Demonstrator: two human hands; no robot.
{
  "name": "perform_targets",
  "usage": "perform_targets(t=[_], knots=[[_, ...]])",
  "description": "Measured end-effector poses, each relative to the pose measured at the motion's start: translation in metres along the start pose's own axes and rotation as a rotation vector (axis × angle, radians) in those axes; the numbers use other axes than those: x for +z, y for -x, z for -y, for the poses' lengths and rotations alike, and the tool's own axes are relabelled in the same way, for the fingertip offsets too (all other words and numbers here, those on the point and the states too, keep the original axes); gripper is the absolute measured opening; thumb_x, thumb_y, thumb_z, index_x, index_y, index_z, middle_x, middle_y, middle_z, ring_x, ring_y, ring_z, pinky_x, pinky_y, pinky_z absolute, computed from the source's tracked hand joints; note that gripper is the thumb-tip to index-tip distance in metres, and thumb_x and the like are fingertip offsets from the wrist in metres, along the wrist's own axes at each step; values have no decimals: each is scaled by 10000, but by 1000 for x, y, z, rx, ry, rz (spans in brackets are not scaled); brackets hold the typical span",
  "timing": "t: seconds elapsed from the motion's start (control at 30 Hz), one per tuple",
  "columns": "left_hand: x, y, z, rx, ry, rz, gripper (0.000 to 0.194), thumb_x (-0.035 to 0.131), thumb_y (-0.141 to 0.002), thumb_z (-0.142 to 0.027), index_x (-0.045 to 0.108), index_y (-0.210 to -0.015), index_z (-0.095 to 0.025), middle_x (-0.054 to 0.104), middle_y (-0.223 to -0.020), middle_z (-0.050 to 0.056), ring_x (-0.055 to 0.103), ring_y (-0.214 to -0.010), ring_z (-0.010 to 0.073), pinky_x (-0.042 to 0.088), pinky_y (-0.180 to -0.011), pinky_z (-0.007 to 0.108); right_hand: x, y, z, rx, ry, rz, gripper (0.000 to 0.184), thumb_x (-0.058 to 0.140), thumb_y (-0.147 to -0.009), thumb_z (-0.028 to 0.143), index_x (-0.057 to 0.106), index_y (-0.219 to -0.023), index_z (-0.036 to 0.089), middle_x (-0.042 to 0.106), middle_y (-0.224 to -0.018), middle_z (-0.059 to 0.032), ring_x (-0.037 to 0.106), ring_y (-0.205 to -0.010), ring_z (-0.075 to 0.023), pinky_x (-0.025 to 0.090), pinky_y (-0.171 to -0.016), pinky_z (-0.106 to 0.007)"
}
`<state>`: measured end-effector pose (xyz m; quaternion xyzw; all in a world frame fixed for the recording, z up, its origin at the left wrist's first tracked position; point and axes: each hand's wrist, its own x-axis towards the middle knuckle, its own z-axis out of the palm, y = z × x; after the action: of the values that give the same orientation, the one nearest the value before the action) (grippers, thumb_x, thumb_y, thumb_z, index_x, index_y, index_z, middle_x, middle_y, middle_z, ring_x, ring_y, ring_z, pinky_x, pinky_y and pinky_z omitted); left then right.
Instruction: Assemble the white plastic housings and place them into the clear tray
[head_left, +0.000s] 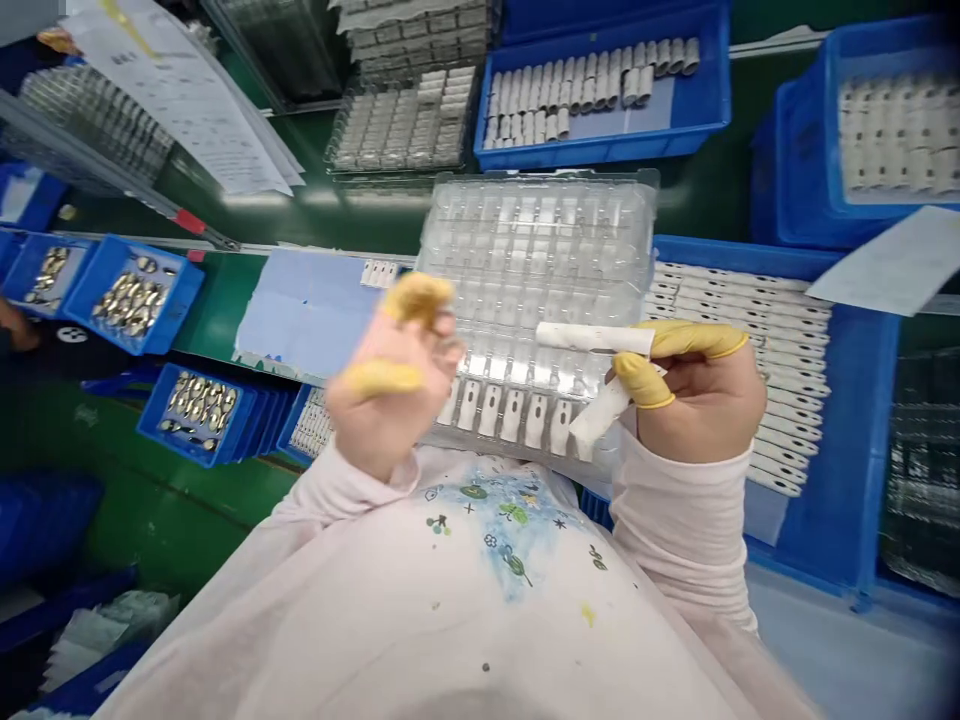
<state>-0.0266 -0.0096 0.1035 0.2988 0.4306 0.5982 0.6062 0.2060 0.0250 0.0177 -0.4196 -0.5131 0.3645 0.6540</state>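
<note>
A clear plastic blister tray [532, 290] lies in front of me, with a row of white moulded parts [510, 415] in its near pockets. My right hand [694, 390], with yellow finger cots, is shut on two white rod-shaped parts [596, 338] that splay in a V above the tray's near right corner. My left hand [394, 375] is motion-blurred over the tray's left edge. Its yellow-cotted fingers are apart, and nothing shows between them.
Blue bins [600, 130] hold white cylinders and rows of white parts; smaller ones at left hold metal pieces. Stacked plastic trays and paper sheets [180, 95] lie at the back, beside a green belt [217, 300]. A pale blue sheet [304, 315] lies left of the tray.
</note>
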Motion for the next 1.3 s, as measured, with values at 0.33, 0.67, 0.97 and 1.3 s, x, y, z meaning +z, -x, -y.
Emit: perform_targets(t=[0.33, 0.67, 0.97, 1.3], knots=[[-55, -33, 65, 266, -274, 361, 647, 621, -755, -314, 510, -1392, -287, 588, -1508, 82, 646, -1146, 190, 575, -903, 331, 47, 9, 15, -63, -107, 187, 280, 922, -774, 131, 678, -875, 226, 742, -889, 2, 723, -805, -143, 595, -685, -268], [-50, -25, 87, 1135, -1183, 310, 640, 458, -1113, -237, 246, -1716, -266, 662, -1422, 120, 633, -1339, 210, 525, -1132, 378, 58, 28, 26, -24, -111, 188, 251, 924, -831, 248, 684, -902, 269, 681, -860, -10, 680, -744, -166, 593, -581, -287], [-39, 1, 50, -35, -502, 689, 645, 648, -1028, -562, 515, -1570, -238, 705, -1422, 131, 728, -1248, 257, 598, -1048, 409, 49, 26, 43, -64, -280, 332, 757, 933, -781, 112, 664, -1419, 418, 741, -1170, 27, 664, -603, -83, 657, -513, -265], [-35, 6, 34, -582, -5, 744, 658, 891, -839, -542, 648, -1356, -214, 771, -1211, 117, 782, -1081, 249, 624, -991, 432, 48, 23, 40, -379, -33, 242, 709, 798, -917, 179, 595, -1536, 461, 587, -1380, -50, 711, -1024, -201, 660, -482, -266]])
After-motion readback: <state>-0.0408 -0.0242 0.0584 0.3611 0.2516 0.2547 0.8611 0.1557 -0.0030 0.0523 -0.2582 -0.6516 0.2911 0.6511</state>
